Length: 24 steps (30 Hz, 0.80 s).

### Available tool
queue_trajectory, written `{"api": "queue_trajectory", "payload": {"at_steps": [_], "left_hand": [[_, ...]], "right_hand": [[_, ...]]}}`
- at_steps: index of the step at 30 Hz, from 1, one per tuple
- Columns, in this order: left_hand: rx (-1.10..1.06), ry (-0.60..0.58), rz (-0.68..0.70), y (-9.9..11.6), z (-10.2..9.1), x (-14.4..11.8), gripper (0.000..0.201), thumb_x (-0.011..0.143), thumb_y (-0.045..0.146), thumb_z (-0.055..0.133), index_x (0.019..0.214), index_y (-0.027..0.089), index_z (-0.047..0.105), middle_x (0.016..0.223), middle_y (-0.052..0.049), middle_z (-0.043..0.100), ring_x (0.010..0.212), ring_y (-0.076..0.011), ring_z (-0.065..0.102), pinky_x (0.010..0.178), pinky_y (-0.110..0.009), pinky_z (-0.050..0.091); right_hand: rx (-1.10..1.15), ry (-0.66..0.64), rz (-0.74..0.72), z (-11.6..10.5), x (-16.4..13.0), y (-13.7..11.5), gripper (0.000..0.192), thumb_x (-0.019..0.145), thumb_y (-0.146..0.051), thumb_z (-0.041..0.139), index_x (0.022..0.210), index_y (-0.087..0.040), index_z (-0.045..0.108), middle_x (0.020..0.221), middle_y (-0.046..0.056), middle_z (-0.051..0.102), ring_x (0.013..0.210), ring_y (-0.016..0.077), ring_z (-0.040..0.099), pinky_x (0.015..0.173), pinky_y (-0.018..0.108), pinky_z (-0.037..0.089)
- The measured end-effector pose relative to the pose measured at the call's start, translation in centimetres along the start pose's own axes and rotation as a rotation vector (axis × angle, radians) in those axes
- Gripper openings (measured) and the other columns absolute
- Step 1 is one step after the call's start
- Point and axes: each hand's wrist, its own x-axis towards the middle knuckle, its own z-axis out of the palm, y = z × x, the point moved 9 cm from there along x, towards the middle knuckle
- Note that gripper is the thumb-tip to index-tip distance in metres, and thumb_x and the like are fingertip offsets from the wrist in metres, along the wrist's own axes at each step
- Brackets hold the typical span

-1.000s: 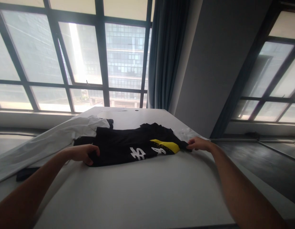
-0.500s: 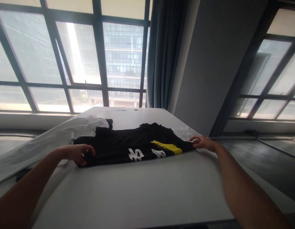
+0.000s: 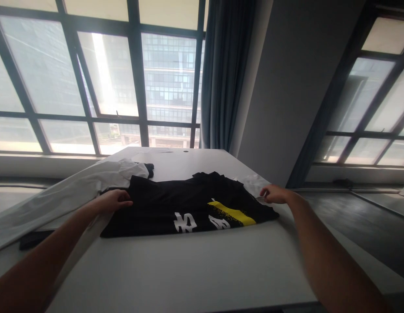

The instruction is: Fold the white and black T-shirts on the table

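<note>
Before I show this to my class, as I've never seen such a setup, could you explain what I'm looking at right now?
There is no machine here: you see a person's own bare hands, the left hand and the right hand. The view comes from a camera worn on the head, looking forward and down. On the white table lies a black garment with white marks and a yellow stripe; a white garment is to its left. The left hand is at the black garment's left side, the right hand by its right edge. Whether either grips cloth is hard to tell.
</note>
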Motion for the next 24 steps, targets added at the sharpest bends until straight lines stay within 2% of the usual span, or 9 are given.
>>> {"api": "queue_trajectory", "payload": {"at_steps": [1, 3, 5, 7, 9, 11, 15, 19, 24], "left_hand": [[0.018, 0.077, 0.053, 0.6, 0.0, 0.5, 0.066, 0.067, 0.072, 0.057, 0.103, 0.019, 0.073, 0.105, -0.012, 0.071, 0.098, -0.0309, 0.066, 0.089, -0.038, 0.052], [0.028, 0.121, 0.153, 1.8, 0.7, 1.2, 0.065, 0.069, 0.070, 0.057, 0.106, 0.019, 0.073, 0.110, -0.013, 0.070, 0.101, -0.0302, 0.066, 0.092, -0.037, 0.050], [0.031, 0.093, 0.200, 2.5, 1.8, 1.5, 0.063, 0.071, 0.068, 0.057, 0.106, 0.019, 0.073, 0.110, -0.012, 0.070, 0.100, -0.0292, 0.066, 0.092, -0.036, 0.050], [0.033, 0.084, 0.195, 2.6, 2.4, 1.6, 0.058, 0.074, 0.068, 0.054, 0.100, 0.019, 0.073, 0.105, -0.011, 0.070, 0.097, -0.0284, 0.067, 0.090, -0.036, 0.050], [0.040, 0.097, 0.182, 2.5, 2.4, 1.6, 0.054, 0.076, 0.067, 0.051, 0.091, 0.020, 0.072, 0.097, -0.010, 0.071, 0.092, -0.0271, 0.066, 0.086, -0.035, 0.050], [0.033, 0.109, 0.182, 2.5, 2.1, 1.6, 0.049, 0.078, 0.065, 0.049, 0.084, 0.020, 0.069, 0.092, -0.008, 0.070, 0.087, -0.0252, 0.065, 0.083, -0.034, 0.050], [-0.026, 0.156, 0.155, 2.0, 0.8, 1.6, 0.047, 0.081, 0.062, 0.044, 0.087, 0.020, 0.065, 0.080, -0.004, 0.069, 0.077, -0.0220, 0.062, 0.076, -0.033, 0.049], [-0.047, 0.229, 0.130, 0.9, -0.3, 1.7, 0.050, 0.080, 0.066, 0.043, 0.086, 0.021, 0.064, 0.077, -0.002, 0.068, 0.076, -0.0216, 0.061, 0.075, -0.031, 0.048], [0.015, 0.203, 0.088, 0.4, 0.2, 1.6, 0.044, 0.078, 0.060, 0.049, 0.088, 0.021, 0.066, 0.088, -0.007, 0.072, 0.086, -0.0255, 0.065, 0.082, -0.034, 0.049]], "right_hand": [[-0.038, 0.121, -0.081, -0.6, 0.3, -1.8, 0.029, 0.067, -0.018, 0.069, 0.097, -0.016, 0.070, 0.096, 0.011, 0.073, 0.094, 0.0256, 0.068, 0.083, 0.032, 0.050], [-0.078, 0.292, -0.236, -0.5, 0.6, -5.5, 0.031, 0.080, -0.025, 0.063, 0.109, -0.016, 0.070, 0.111, 0.013, 0.072, 0.102, 0.0248, 0.067, 0.090, 0.031, 0.048], [-0.101, 0.335, -0.354, 1.2, 1.0, -8.6, 0.039, 0.086, -0.029, 0.061, 0.122, -0.016, 0.066, 0.126, 0.014, 0.067, 0.114, 0.0249, 0.062, 0.098, 0.032, 0.045], [-0.150, 0.321, -0.393, 3.2, 1.8, -10.4, 0.047, 0.087, -0.031, 0.062, 0.132, -0.015, 0.061, 0.137, 0.015, 0.060, 0.123, 0.0263, 0.057, 0.103, 0.033, 0.042], [-0.193, 0.304, -0.370, 4.5, 2.8, -10.8, 0.050, 0.089, -0.031, 0.062, 0.135, -0.015, 0.059, 0.137, 0.016, 0.060, 0.125, 0.0276, 0.056, 0.104, 0.036, 0.041], [-0.220, 0.307, -0.342, 4.9, 3.4, -10.7, 0.041, 0.089, -0.032, 0.061, 0.127, -0.017, 0.065, 0.129, 0.014, 0.065, 0.121, 0.0277, 0.058, 0.102, 0.036, 0.042], [-0.181, 0.426, -0.391, 3.6, 3.2, -11.0, 0.021, 0.090, -0.028, 0.059, 0.103, -0.019, 0.073, 0.112, 0.009, 0.071, 0.110, 0.0239, 0.061, 0.098, 0.033, 0.042], [-0.076, 0.624, -0.397, 2.0, 1.9, -11.1, 0.023, 0.094, -0.026, 0.051, 0.105, -0.018, 0.069, 0.113, 0.011, 0.068, 0.109, 0.0231, 0.060, 0.095, 0.033, 0.042], [-0.192, 0.609, -0.290, 2.5, 1.6, -11.2, 0.026, 0.093, -0.028, 0.052, 0.111, -0.016, 0.067, 0.118, 0.014, 0.066, 0.110, 0.0286, 0.059, 0.094, 0.038, 0.041]]}}
